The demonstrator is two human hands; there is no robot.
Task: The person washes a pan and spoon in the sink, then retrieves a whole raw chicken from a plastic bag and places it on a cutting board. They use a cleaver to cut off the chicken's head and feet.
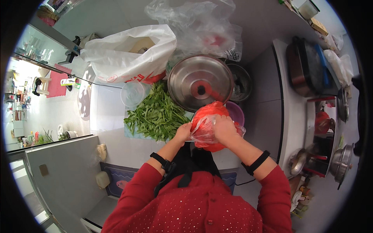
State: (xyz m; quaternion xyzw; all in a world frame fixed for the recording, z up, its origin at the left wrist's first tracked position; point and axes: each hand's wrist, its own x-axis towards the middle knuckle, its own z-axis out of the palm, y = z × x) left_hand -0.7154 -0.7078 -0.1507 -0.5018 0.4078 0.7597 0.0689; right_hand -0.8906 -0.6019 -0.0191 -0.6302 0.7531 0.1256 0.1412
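Observation:
A red plastic bag (208, 112), with clear plastic film (204, 128) around its middle, is held in front of my waist. My left hand (183, 133) pinches its left side. My right hand (225, 128) is closed on the plastic at its right, fingers curled inward. What the bag contains is hidden. Left of my left hand lies a heap of leafy green vegetables (157, 113) on a pale board (129, 131). Just beyond the bag is a round stainless steel lid (186, 78) with a black knob. A purple bowl (236, 112) shows partly behind my right hand.
A large white plastic bag (122, 58) stands open at the back left, near a clear plastic bowl (132, 94). Crumpled clear bags (192, 23) lie behind the lid. A metal strainer (242, 83) sits to its right. The counter (294, 116) on the right holds cookware.

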